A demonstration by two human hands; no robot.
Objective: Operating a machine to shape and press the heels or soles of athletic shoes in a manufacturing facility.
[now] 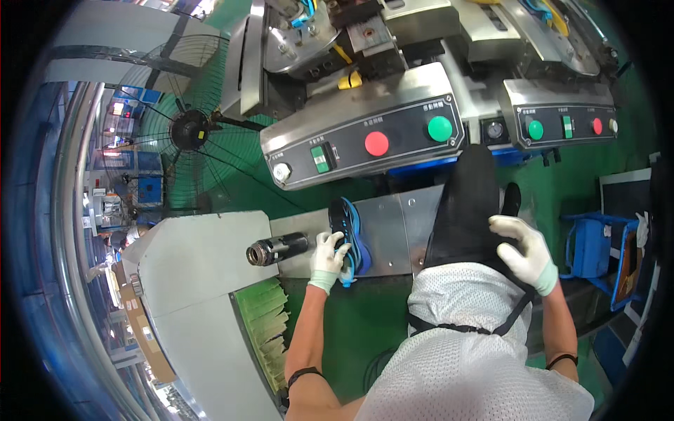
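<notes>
A dark shoe with a blue sole (356,235) lies lengthwise on the metal ledge (386,224) in front of me. My left hand (328,259), in a white glove, grips its near left side, with a light-blue loop (347,270) hanging beside the fingers. Left of that hand, a black cylinder (279,248) with a metal threaded end lies on its side. My right hand (525,252), gloved too, is held over my right thigh with fingers apart and nothing in it.
Ahead stands a machine with a control panel (365,133) of green and red buttons; a second panel (562,121) is to its right. A large fan (189,130) stands far left, above a pale cabinet (203,259). At right is a blue metal frame (590,252).
</notes>
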